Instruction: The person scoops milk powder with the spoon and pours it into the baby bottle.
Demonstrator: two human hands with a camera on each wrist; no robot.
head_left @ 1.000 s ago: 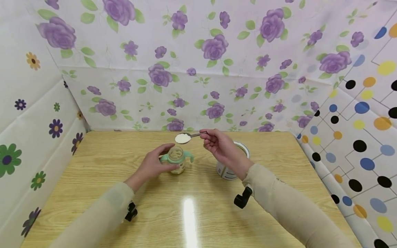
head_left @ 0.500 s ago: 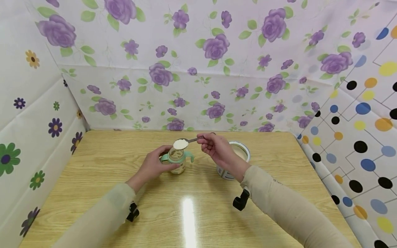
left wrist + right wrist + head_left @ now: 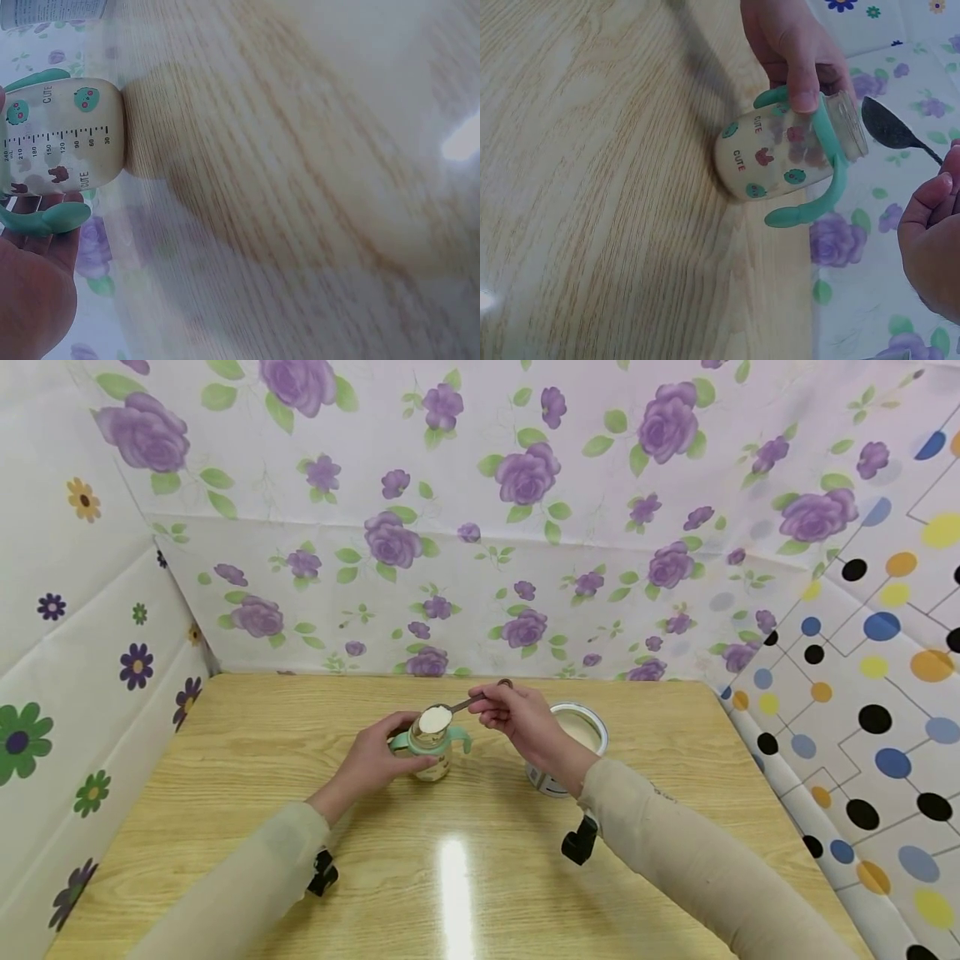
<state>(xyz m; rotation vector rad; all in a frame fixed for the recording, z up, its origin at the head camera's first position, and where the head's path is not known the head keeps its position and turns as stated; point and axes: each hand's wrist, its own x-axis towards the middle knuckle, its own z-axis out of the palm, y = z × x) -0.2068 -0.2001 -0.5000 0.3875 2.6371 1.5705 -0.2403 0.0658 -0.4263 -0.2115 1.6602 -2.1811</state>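
My left hand [image 3: 375,758] holds a clear baby bottle [image 3: 432,768] upright on the table, thumb and fingers round it. The bottle has mint-green handles, an uncapped mouth and a pale content; printed measure marks show on the bottle [image 3: 67,139] in the left wrist view. Between its thumb and fingers, my right hand [image 3: 525,718] pinches the handle of a metal spoon [image 3: 435,720] heaped with white powder. The spoon's bowl is over the bottle mouth; in the right wrist view a small gap separates the spoon [image 3: 889,126] from the glassy rim.
An open can [image 3: 547,782] of pale powder stands right of the bottle, partly behind my right forearm. The wooden table [image 3: 360,893] reaches floral-sheeted walls at the back and sides. A bright light reflection lies on the tabletop.
My right hand has brought the spoon left and down from above and behind the bottle to over its mouth. The powder stays on the spoon. The left hand keeps its grip on the bottle.
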